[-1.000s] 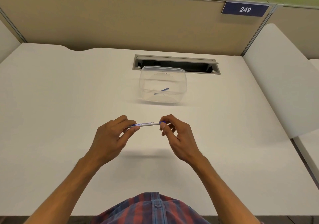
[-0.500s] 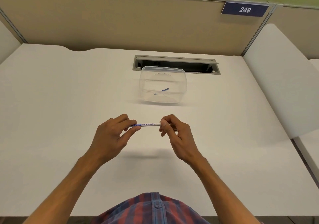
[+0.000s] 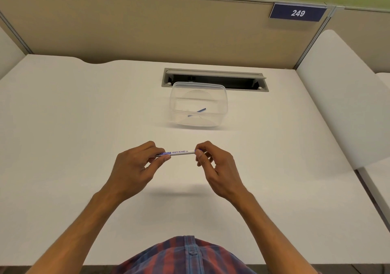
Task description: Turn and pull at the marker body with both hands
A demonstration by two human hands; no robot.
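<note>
Pinched level at both ends above the surface (image 3: 84,138), a light, stiff, likely slick whiteboard marker (image 3: 180,152): left hand (image 3: 135,166) clasping the barrel, right hand (image 3: 217,168) nipping the blue cap, best taken near the ends; farther off, clear container (image 3: 199,105) with a blue stick

Clear tub (image 3: 199,106) beyond, bare desk (image 3: 84,115) around

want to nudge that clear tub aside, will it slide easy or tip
The clear tub probably slides easily: thin plastic, holding only a small blue piece, on the smooth white desk. Its wide, low shape suggests it won't tip. Thin walls may flex.
</note>
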